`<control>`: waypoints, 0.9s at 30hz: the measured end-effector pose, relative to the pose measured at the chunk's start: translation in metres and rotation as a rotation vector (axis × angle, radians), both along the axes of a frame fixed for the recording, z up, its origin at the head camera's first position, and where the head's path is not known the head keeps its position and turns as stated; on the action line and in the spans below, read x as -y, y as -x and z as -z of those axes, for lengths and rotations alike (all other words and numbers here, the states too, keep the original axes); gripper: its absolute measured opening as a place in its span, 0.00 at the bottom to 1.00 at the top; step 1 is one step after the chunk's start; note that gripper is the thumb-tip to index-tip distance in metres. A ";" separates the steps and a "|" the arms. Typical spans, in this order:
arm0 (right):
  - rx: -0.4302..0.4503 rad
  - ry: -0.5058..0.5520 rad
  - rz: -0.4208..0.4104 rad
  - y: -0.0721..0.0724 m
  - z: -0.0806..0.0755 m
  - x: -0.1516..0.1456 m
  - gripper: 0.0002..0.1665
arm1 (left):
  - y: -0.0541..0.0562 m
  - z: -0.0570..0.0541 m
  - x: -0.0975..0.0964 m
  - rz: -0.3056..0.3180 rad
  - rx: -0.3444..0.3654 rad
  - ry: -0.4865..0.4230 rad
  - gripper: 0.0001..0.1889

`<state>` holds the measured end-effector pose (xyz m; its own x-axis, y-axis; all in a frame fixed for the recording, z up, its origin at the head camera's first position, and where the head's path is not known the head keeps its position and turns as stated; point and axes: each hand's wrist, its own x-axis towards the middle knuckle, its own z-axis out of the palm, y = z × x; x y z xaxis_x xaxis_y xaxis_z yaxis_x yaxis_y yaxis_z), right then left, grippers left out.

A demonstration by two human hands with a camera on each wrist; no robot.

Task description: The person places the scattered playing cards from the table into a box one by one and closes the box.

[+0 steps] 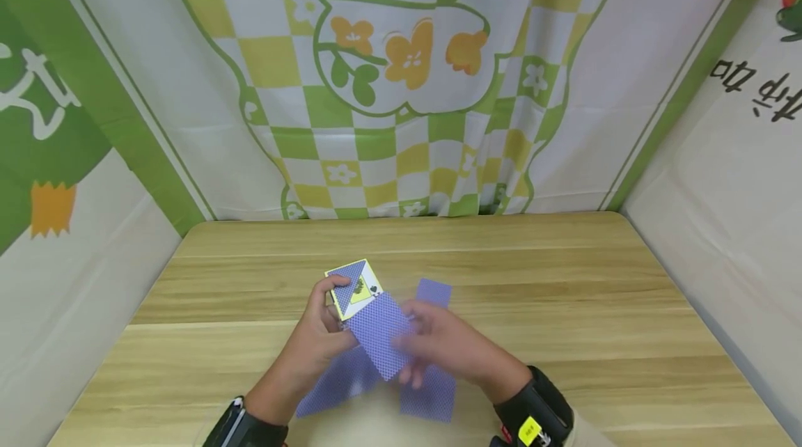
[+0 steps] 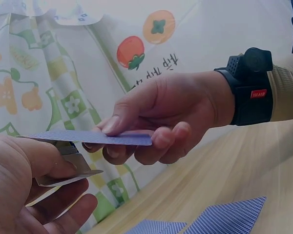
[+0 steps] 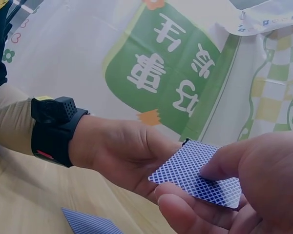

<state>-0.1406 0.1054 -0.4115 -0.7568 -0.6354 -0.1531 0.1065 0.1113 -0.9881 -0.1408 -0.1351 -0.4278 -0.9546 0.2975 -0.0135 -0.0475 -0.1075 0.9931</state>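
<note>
My left hand [image 1: 322,332] grips a small playing-card box [image 1: 356,297] printed with a blue pattern, white and a yellow picture. In the left wrist view, a bent grey flap [image 2: 78,173] sits under the left thumb. A blue-backed playing card [image 1: 379,335] overlaps the box's near end, and my right hand [image 1: 447,346] pinches it between thumb and fingers. Seen from the right wrist, this card [image 3: 190,170] lies flat beneath the right thumb, its near edge along the curled fingers. The right hand is slightly blurred in the head view.
Blue-backed cards lie on the wooden table [image 1: 564,308]: one card [image 1: 341,377] below the hands, another [image 1: 432,398] under the right hand, and one [image 1: 435,290] beyond it. A patterned cloth [image 1: 401,175] hangs behind the table.
</note>
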 end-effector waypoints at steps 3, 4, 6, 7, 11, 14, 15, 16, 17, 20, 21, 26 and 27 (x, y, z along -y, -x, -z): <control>0.019 0.022 -0.018 -0.001 0.000 0.002 0.20 | 0.000 0.000 0.000 -0.003 -0.008 0.009 0.43; 0.022 0.023 -0.021 -0.002 0.000 0.003 0.19 | 0.000 0.000 0.000 -0.003 -0.014 0.010 0.43; 0.022 0.021 -0.026 -0.003 0.000 0.004 0.20 | -0.001 0.001 0.000 -0.001 -0.028 0.007 0.43; 0.023 0.020 -0.028 -0.003 0.000 0.004 0.20 | -0.001 0.001 0.000 -0.001 -0.034 0.005 0.43; 0.002 -0.007 -0.047 -0.005 0.000 0.005 0.17 | -0.001 0.001 -0.001 -0.014 -0.025 0.002 0.43; -0.015 -0.026 -0.064 -0.005 0.001 0.006 0.14 | -0.001 -0.001 -0.002 -0.033 0.012 0.011 0.44; -0.017 -0.033 -0.067 -0.005 0.002 0.006 0.13 | -0.001 -0.002 -0.003 -0.039 0.024 0.015 0.45; -0.018 -0.040 -0.068 -0.006 0.002 0.006 0.12 | -0.001 -0.003 -0.003 -0.043 0.035 0.019 0.45; -0.018 -0.047 -0.067 -0.005 0.003 0.006 0.12 | -0.001 -0.003 -0.003 -0.048 0.044 0.021 0.45; -0.016 -0.073 -0.054 -0.005 0.003 0.006 0.13 | -0.002 -0.004 -0.004 -0.056 0.058 0.025 0.45; -0.020 -0.085 -0.051 -0.005 0.004 0.006 0.13 | -0.002 -0.005 -0.004 -0.056 0.057 0.022 0.45; -0.037 -0.120 -0.043 -0.004 0.006 0.005 0.15 | -0.001 -0.003 -0.004 -0.053 0.040 0.007 0.44; -0.041 -0.123 -0.041 -0.004 0.007 0.005 0.15 | -0.002 -0.003 -0.003 -0.051 0.034 0.006 0.44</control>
<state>-0.1370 0.1008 -0.4182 -0.7379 -0.6443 -0.2009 0.0589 0.2351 -0.9702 -0.1393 -0.1316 -0.4253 -0.9675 0.2485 -0.0479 -0.0760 -0.1049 0.9916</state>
